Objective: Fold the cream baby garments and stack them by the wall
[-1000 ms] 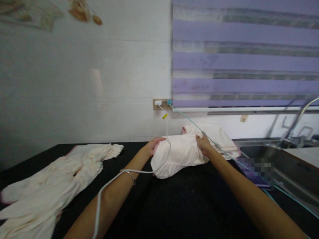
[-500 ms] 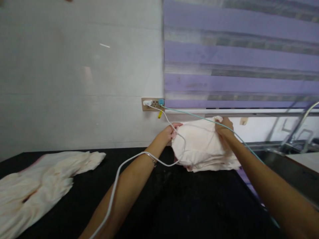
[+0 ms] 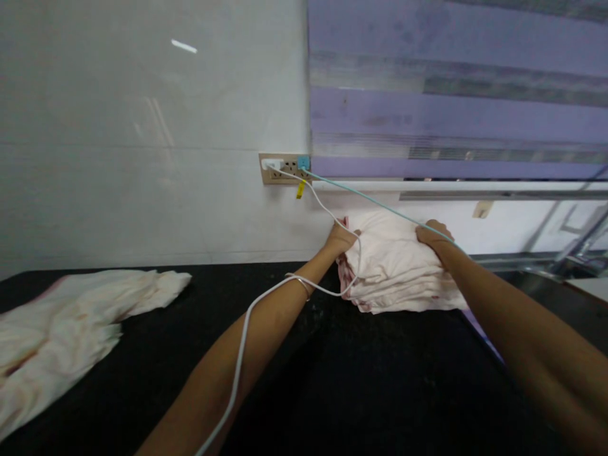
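Cloth [image 3: 387, 244] moved onto pile [image 3: 406, 295]; L fingers [image 3: 352, 235], R fingers [image 3: 434, 230] curled (touching cloth, approx).

Wall [image 3: 142, 209]: pale and glossy behind a black countertop [image 3: 380, 392].
Outlet panel [image 3: 291, 168]: beige, fitted with a white plug [image 3: 272, 164] and a blue plug [image 3: 303, 163].
Cords: a white cord [image 3: 244, 335] bearing a yellow tag [image 3: 301, 189]; a teal cord [image 3: 375, 201] slanting right.
Window blind [image 3: 370, 120]: lavender bands alternate with sheer strips.
Far right: a metal sink [image 3: 536, 278], partly hidden.
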`<state>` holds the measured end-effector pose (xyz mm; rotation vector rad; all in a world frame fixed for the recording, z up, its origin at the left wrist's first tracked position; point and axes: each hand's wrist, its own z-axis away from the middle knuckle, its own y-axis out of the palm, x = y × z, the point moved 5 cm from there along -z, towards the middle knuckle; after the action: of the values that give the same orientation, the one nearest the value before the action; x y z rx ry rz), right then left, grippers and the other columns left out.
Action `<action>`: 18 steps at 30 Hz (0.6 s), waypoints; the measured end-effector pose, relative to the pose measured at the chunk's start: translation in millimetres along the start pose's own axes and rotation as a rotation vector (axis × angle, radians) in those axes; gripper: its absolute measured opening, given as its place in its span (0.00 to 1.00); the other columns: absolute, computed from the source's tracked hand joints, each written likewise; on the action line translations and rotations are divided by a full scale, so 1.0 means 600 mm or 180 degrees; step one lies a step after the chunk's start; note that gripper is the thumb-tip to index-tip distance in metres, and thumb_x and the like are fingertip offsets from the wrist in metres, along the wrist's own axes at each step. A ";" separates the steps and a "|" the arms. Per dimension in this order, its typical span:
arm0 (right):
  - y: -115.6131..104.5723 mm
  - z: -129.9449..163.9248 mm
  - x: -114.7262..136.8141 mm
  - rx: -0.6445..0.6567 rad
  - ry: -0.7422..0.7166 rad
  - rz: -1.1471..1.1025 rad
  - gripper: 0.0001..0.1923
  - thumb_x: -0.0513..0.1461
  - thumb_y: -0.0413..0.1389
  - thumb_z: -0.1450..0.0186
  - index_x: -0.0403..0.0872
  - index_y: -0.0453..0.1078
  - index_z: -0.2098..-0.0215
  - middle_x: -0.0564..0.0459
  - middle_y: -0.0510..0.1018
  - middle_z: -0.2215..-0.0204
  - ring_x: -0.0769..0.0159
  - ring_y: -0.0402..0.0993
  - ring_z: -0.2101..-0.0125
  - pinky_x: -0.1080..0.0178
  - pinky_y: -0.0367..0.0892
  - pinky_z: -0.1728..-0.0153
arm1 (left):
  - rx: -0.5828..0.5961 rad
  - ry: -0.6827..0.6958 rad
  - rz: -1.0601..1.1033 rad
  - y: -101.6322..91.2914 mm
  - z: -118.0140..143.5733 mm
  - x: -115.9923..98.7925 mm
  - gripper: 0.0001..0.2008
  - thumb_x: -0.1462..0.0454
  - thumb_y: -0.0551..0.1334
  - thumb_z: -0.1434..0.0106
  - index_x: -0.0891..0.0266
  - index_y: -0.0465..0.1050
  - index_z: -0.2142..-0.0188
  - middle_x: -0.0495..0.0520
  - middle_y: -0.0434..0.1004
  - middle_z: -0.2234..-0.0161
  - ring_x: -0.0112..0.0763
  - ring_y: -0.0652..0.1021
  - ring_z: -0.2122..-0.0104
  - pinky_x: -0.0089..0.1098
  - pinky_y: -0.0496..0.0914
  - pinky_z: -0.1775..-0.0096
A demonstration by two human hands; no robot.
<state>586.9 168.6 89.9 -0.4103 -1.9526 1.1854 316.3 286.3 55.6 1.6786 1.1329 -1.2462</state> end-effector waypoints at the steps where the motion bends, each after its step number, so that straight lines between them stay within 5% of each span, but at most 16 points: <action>1: -0.005 0.009 0.006 -0.0053 0.0001 0.0009 0.26 0.41 0.58 0.35 0.35 0.67 0.42 0.26 0.73 0.48 0.43 0.75 0.48 0.47 0.70 0.49 | -0.0175 0.0061 -0.0395 -0.006 0.005 -0.004 0.28 0.64 0.77 0.53 0.64 0.66 0.57 0.67 0.72 0.48 0.49 0.69 0.41 0.37 0.61 0.44; 3: -0.025 0.038 0.035 -0.0414 -0.0265 0.0049 0.33 0.41 0.58 0.36 0.33 0.60 0.37 0.24 0.68 0.42 0.41 0.71 0.45 0.44 0.68 0.47 | -0.0541 0.0246 -0.1366 -0.019 0.017 -0.018 0.26 0.58 0.75 0.48 0.64 0.66 0.56 0.68 0.69 0.45 0.50 0.69 0.41 0.39 0.61 0.42; 5: -0.042 0.087 0.084 -0.0772 -0.1125 0.0147 0.34 0.42 0.55 0.34 0.36 0.56 0.33 0.25 0.62 0.37 0.40 0.65 0.40 0.42 0.63 0.43 | -0.0731 0.0398 -0.2109 -0.031 0.032 -0.032 0.24 0.52 0.69 0.40 0.65 0.66 0.54 0.68 0.69 0.46 0.47 0.72 0.44 0.39 0.62 0.43; 8: -0.026 0.169 0.143 -0.0604 -0.2226 0.0412 0.31 0.47 0.47 0.29 0.48 0.55 0.31 0.36 0.55 0.30 0.36 0.54 0.34 0.34 0.53 0.38 | -0.0691 0.0383 -0.2338 -0.061 0.071 -0.032 0.21 0.52 0.63 0.34 0.67 0.65 0.51 0.67 0.70 0.48 0.41 0.74 0.48 0.36 0.66 0.45; 12: 0.042 0.211 0.143 0.0457 -0.2001 0.0892 0.33 0.52 0.45 0.29 0.50 0.56 0.30 0.38 0.45 0.26 0.29 0.52 0.34 0.29 0.50 0.40 | -0.0204 0.0466 -0.2617 -0.128 0.159 -0.015 0.17 0.56 0.63 0.36 0.65 0.68 0.53 0.62 0.73 0.51 0.40 0.75 0.50 0.37 0.68 0.46; 18: 0.059 0.205 0.135 0.0729 -0.1820 0.0989 0.35 0.54 0.43 0.29 0.52 0.50 0.27 0.41 0.41 0.25 0.32 0.47 0.31 0.28 0.47 0.39 | 0.0515 0.0314 -0.3277 -0.251 0.294 -0.010 0.16 0.57 0.60 0.36 0.66 0.73 0.54 0.63 0.75 0.52 0.44 0.76 0.51 0.40 0.70 0.46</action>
<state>437.3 164.2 67.4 -0.2769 -2.2404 1.8663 119.4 172.9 8.5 1.2523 2.1353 -1.8946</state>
